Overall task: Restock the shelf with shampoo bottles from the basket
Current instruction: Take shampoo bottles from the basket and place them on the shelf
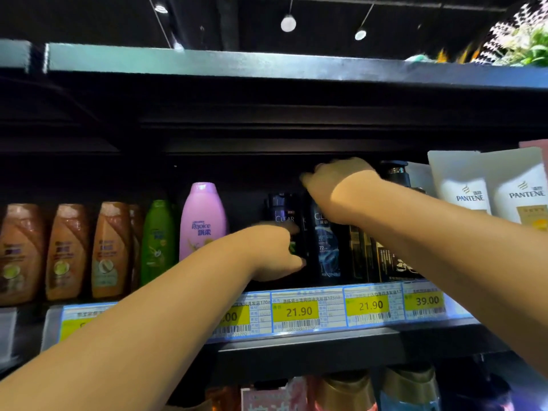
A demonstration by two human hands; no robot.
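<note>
The shelf [311,350] holds brown bottles [68,250], a pink bottle [203,221] and dark Clear bottles [326,247].

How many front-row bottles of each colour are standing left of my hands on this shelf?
Brown bottles: 3
Green bottle: 1
Pink bottle: 1
Total: 5

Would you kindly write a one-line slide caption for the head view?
Restocking: left hand grips a dark bottle, right hand rests atop a Clear bottle, beside a pink Rejoice bottle.
</note>
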